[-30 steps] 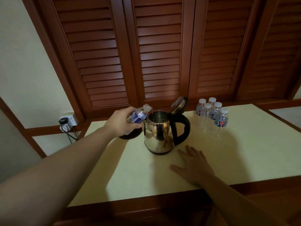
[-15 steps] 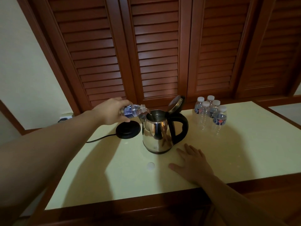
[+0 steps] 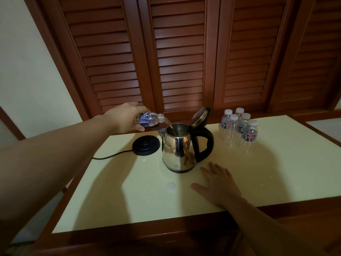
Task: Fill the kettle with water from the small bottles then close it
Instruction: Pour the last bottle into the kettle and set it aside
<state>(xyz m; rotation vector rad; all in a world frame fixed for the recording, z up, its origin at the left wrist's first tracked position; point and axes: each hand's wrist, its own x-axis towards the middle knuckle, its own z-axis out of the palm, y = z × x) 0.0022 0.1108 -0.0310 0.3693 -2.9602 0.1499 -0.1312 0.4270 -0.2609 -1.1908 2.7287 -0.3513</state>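
Left hand [image 3: 127, 117] clasps tilted small clear plastic bottle [image 3: 150, 119] pouring into open steel kettle [image 3: 180, 148] at table centre; right hand [image 3: 218, 183] flat, splayed, unbraced; drifting stream risks spill.

Cream-topped table [image 3: 276, 182] with wood edging carries steel kettle [image 3: 178, 152], black base [image 3: 145, 145], five capped bottles [image 3: 239, 130], white cap [image 3: 171, 186], flat right hand [image 3: 219, 183].
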